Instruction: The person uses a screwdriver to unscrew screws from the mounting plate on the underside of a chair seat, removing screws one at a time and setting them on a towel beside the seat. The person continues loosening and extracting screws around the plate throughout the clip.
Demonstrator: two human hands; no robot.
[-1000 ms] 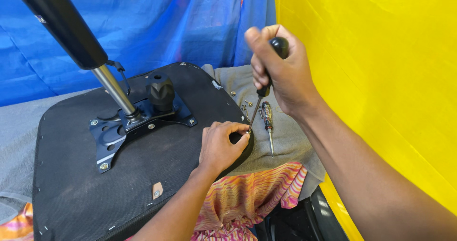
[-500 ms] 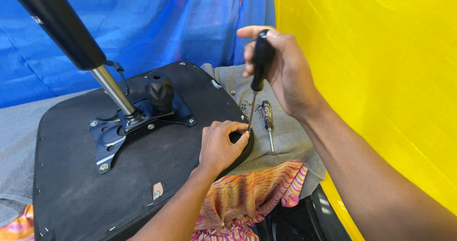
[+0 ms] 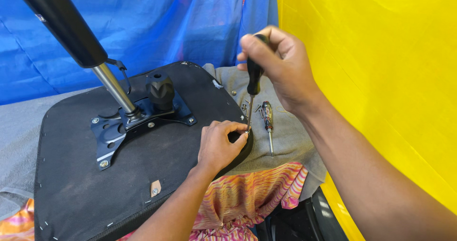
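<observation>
Nearest the camera: pink-orange striped cloth (image 3: 247,198) at bottom centre, w/ both forearms coming in over it.

Left hand (image 3: 220,146) lies palm-down on the edge of an upturned chair seat (image 3: 71,174), fingers curled around the tip of a screwdriver (image 3: 252,86) at the seat's right rim. Looks like thumb and forefinger pinch something small there, prob. a screw, but too tiny to tell for sure. A small tan tag (image 3: 155,187) sticks out of the seat's black fabric near the front edge.

Right hand (image 3: 278,67) is above and just behind the left, clenched round the screwdriver's black handle; shaft runs almost straight down, tip meeting the left fingertips at the seat rim.

Just right of that, on a grey cloth (image 3: 290,136), lies a second screwdriver (image 3: 268,122) w/ a patterned handle, tip toward the camera. A few loose screws (image 3: 246,105) sit beside its handle, near the upright shaft.

Mid-seat: dark blue metal plate (image 3: 114,136) screwed to the underside, w/ a black knob (image 3: 160,89) standing on it. A shiny metal rod (image 3: 114,89) rises from the plate at a tilt up-left into a thick black cylinder (image 3: 64,27).

Behind: blue tarp (image 3: 166,27) across the back, yellow tarp (image 3: 371,60) filling the right side.
</observation>
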